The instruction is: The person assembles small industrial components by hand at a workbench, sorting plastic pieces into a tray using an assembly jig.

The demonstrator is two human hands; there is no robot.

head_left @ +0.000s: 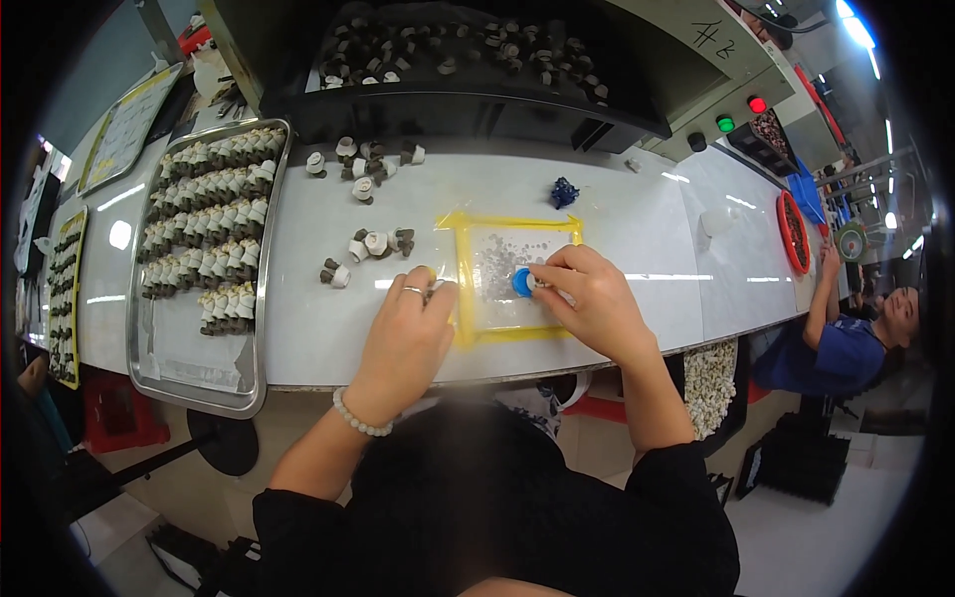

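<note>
My left hand (406, 330), with a ring and a beaded bracelet on it, is closed at the left border of a yellow-taped sheet (497, 316). Its fingertips pinch a small grey-and-white figurine, mostly hidden by the fingers. Over the sheet, my right hand (599, 302) has its thumb and fingers closed on a small blue round piece (522, 283) with something white beside it. Grey dots are scattered on the sheet around that piece. Several white-and-grey figurines (375, 244) lie loose beyond my left hand.
A metal tray (189, 360) with rows of figurines stands at left. Behind the table, a machine opening (448, 104) holds many more. A crumpled dark blue lump (564, 192) lies beyond the sheet. At right are a red basket (793, 232) and a co-worker in a blue shirt (841, 356).
</note>
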